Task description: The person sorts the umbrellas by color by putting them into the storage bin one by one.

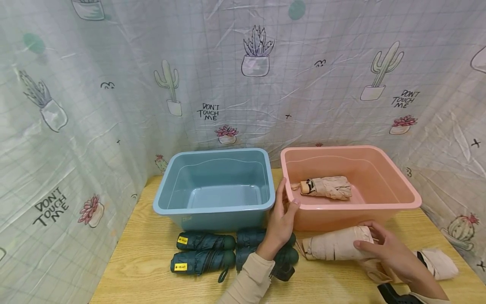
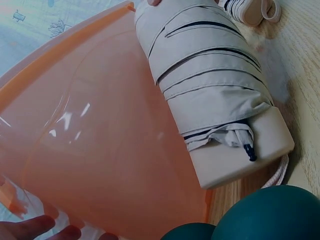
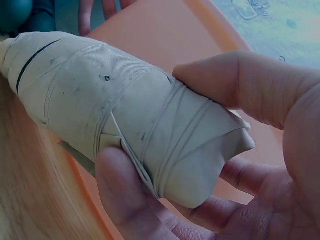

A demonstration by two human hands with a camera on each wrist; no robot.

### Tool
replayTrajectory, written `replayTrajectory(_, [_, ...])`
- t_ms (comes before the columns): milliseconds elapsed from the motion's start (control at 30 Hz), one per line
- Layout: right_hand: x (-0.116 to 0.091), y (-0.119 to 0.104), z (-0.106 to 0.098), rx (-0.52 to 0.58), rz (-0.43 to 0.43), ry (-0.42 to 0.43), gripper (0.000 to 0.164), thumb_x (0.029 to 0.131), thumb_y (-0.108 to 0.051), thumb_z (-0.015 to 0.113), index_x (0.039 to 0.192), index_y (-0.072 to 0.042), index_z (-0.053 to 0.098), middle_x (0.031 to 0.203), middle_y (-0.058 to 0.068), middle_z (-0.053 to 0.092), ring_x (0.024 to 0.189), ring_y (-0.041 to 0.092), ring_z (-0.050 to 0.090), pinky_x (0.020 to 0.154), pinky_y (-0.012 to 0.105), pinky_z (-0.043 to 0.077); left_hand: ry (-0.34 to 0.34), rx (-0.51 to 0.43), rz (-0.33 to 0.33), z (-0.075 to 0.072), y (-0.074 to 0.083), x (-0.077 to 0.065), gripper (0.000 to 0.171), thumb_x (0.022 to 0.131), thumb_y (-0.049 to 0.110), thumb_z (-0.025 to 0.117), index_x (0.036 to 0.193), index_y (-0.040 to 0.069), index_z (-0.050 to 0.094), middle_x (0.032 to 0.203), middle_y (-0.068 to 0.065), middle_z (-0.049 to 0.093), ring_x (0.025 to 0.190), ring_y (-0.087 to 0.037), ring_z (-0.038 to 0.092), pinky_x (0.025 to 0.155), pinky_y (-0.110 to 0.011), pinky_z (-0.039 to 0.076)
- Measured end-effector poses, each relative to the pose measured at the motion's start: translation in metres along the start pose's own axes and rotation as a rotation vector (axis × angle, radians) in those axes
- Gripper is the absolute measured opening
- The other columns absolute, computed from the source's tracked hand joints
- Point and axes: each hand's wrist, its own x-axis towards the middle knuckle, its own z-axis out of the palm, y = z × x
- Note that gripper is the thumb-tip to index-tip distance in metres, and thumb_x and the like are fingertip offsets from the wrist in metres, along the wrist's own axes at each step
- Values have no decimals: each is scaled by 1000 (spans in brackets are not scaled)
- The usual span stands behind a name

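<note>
My right hand [image 1: 391,249] grips a beige folded umbrella [image 1: 338,245] by its fabric end, thumb on one side and fingers curled round the other. In the left wrist view the umbrella's block-like handle [image 2: 245,147] is close to the pink bin's wall [image 2: 110,135]. My left hand [image 1: 281,223] rests at the front left corner of the pink bin [image 1: 353,207], its fingers extended along the outer side and its thumb by the rim. Another beige umbrella [image 1: 330,188] lies inside that bin.
A blue bin [image 1: 212,209] stands left of the pink one. Several dark green folded umbrellas [image 1: 205,261] lie in front of it, some partly behind my left arm. More beige umbrellas [image 1: 438,264] lie at the right, near my right forearm. A patterned curtain [image 1: 322,114] hangs behind.
</note>
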Motion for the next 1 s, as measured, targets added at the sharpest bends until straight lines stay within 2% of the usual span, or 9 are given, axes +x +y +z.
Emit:
replayTrajectory(100, [-1,0,-2,7,-2,7,49,100,-19,66,140,-2,45,122,-21,56,104,-6,59,77,32,57,-1,-1,0,0,0,0,67,105,32,51,163,36,18,158,-8,43,140,-26,51,112,-46,45])
replayTrajectory(333, [-5,-2,-8,89,-39,6,37,101,-11,63,135,-12,50,112,-23,64,97,6,68,73,38,60,3,-5,-2,1,0,0,67,105,31,51,163,36,19,159,-5,44,140,-25,51,112,-44,45])
replayTrajectory(600, [-9,-3,-16,123,-20,4,42,104,-12,58,143,-26,51,115,-26,61,96,9,67,72,46,61,4,-1,-1,1,1,0,67,104,31,52,163,36,19,158,-5,45,139,-24,52,111,-43,46])
replayTrajectory(800, [-14,-5,-24,124,-56,23,41,104,-8,57,140,-28,53,111,-19,65,92,11,69,70,45,62,-2,-7,0,1,1,0,67,105,31,52,163,36,19,158,-6,44,139,-25,51,111,-44,46])
replayTrajectory(1000, [-19,-9,-33,147,-50,-6,40,105,-7,55,141,-23,50,112,-13,66,94,13,70,75,46,62,-1,-9,-1,0,0,0,67,105,27,51,163,36,19,157,-8,44,139,-27,51,110,-44,46])
